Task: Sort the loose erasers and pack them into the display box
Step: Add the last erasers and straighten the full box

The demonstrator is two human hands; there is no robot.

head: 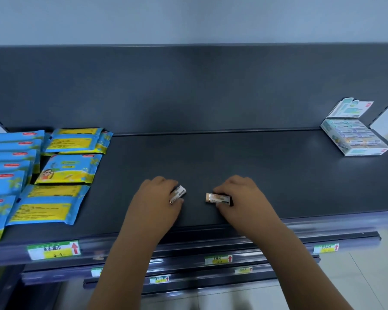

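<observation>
On the dark grey shelf [244, 166], which has a matte and slightly grainy metal surface, two bare hands work side by side near the front edge. The left hand [159, 196] curls its fingers and thumb around a tilted eraser [179, 193], a small rectangular block in a white printed paper sleeve; its far end points up and to the right, and its near end is hidden between the fingers. The right hand [241, 195] pinches a flat eraser [218, 198] from the right side. This one lies almost level just above the shelf, and I cannot tell if it touches the surface. A tan rubber end shows at the left of its white sleeve, and a dark part shows at the right under the fingertips. The two erasers are near each other but apart, with bare shelf between them. The display box [356, 142] stands well apart from the hands, at the far right rear corner of the shelf. It is a low cardboard box in white and pale teal, its lid flap [351, 108] stands upright against the back panel, and rows of wrapped erasers fill it. On the left part of the shelf lie soft, glossy wipe packets [54, 175] in blue and yellow, some overlapping. A green and yellow price label [54, 249] with a red arrow sits in the plastic rail at the front edge.
</observation>
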